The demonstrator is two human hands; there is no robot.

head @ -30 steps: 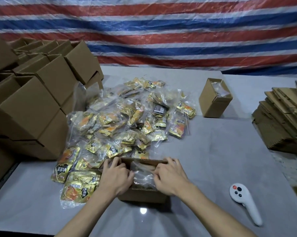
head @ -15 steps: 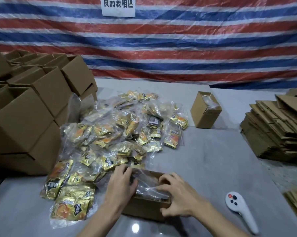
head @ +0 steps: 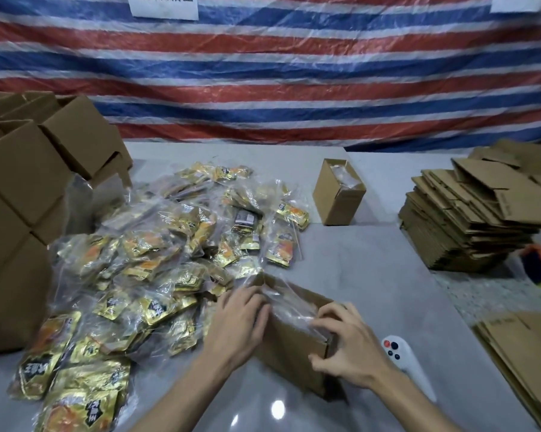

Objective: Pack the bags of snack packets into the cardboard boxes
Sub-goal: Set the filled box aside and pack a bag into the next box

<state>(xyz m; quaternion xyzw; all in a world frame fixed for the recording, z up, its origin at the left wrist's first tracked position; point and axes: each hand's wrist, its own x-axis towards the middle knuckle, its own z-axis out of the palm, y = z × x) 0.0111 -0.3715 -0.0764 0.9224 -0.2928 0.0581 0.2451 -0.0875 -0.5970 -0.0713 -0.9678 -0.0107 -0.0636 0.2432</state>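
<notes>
A small open cardboard box (head: 289, 353) stands on the grey table in front of me, turned at an angle, with a clear bag of snack packets (head: 289, 302) sticking out of its top. My left hand (head: 238, 325) grips the box's left side, fingers over the rim. My right hand (head: 350, 341) holds the box's right corner, fingertips on the bag and the cardboard. A big heap of clear bags with gold and orange snack packets (head: 157, 260) lies to the left. A second open box (head: 339, 193) with a bag inside stands farther back.
Assembled empty boxes (head: 22, 188) are stacked at the left. Flattened cartons (head: 468, 210) are piled at the right, more at the near right (head: 524, 353). A white handheld controller (head: 403, 358) lies just right of my right hand. A striped tarp hangs behind.
The box has turned and shifted to the right between my hands. My right hand slid from its top to its right corner. The camera tilted up, so the scene sits lower.
</notes>
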